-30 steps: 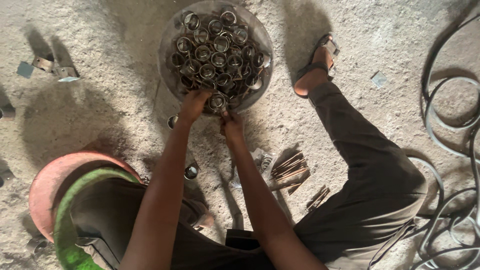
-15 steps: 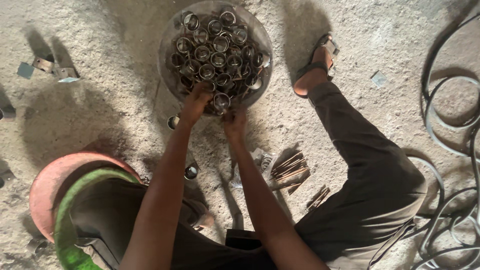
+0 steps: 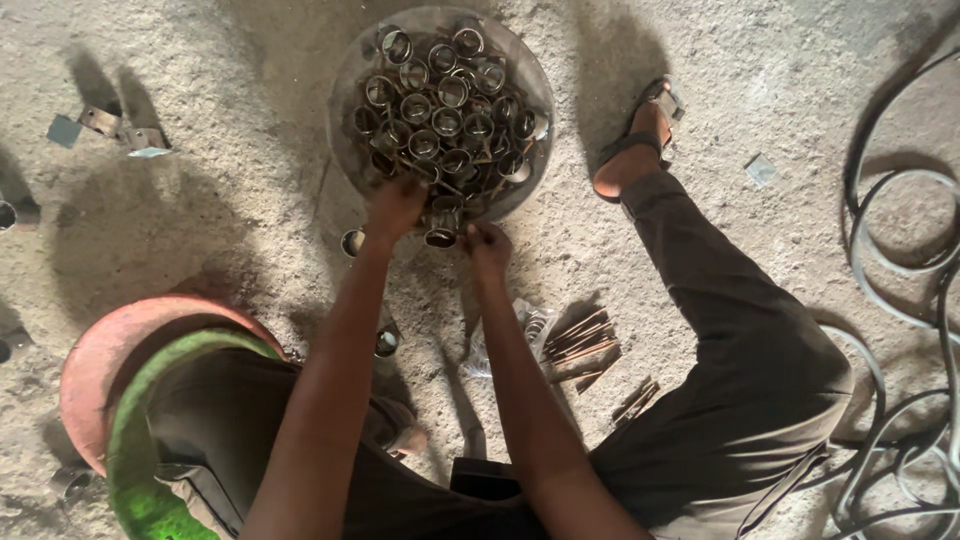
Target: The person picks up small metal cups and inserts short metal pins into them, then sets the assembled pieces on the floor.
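**Both hands at the near rim of a tray full of metal rings**

The person sits on the sandy floor (image 3: 200, 230) and reaches to a round metal tray (image 3: 345, 90) in the upper middle of the frame. The tray is heaped with many short metal rings (image 3: 445, 120), lying open side up and close together. The left hand (image 3: 395, 205) is curled over the near edge of the heap, fingers bent down among the rings; what exactly it grips I cannot tell. The right hand (image 3: 487, 245) is just beside it, fingers closed loosely, touching a ring (image 3: 441, 236) at the tray's rim.

A few single rings lie outside the tray: one (image 3: 352, 242) just left of the hands, another (image 3: 387, 342) lower, near the arm. A bundle of thin metal rods (image 3: 580, 340) lies in the lower middle. Judging from this, most of the rings are already gathered in the tray and only these few remain on the floor.
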